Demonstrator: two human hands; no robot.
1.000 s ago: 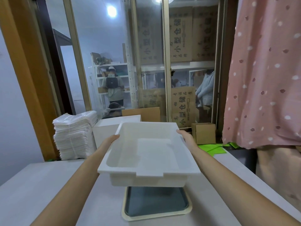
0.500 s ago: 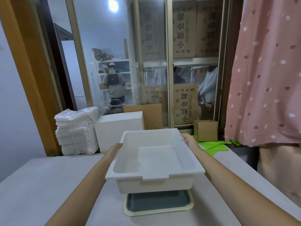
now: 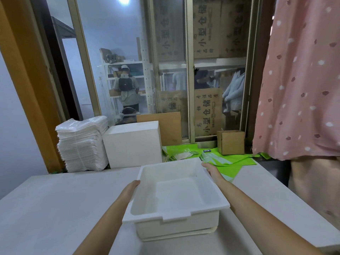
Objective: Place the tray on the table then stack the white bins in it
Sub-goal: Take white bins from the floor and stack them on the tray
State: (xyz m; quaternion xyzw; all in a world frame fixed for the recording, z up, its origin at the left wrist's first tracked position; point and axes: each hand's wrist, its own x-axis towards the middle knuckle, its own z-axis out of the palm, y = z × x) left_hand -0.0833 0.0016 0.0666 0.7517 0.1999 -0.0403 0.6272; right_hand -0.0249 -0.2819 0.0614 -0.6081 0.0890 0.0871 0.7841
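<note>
An empty white bin sits low over the cream-rimmed tray on the grey table; only a strip of the tray's rim shows under its front right corner. My left hand holds the bin's left rim and my right hand holds its far right rim. The fingers of both hands are hidden behind the rim, and whether the bin rests on the tray cannot be told.
Beyond the table's far edge stand a pile of white plastic-wrapped sheets, a white box and a small cardboard box on green sheets. A pink curtain hangs at the right. People move behind the glass window.
Both hands have lowered the bin from above the tray down onto or just over it, so the tray's dark inside is now covered.
</note>
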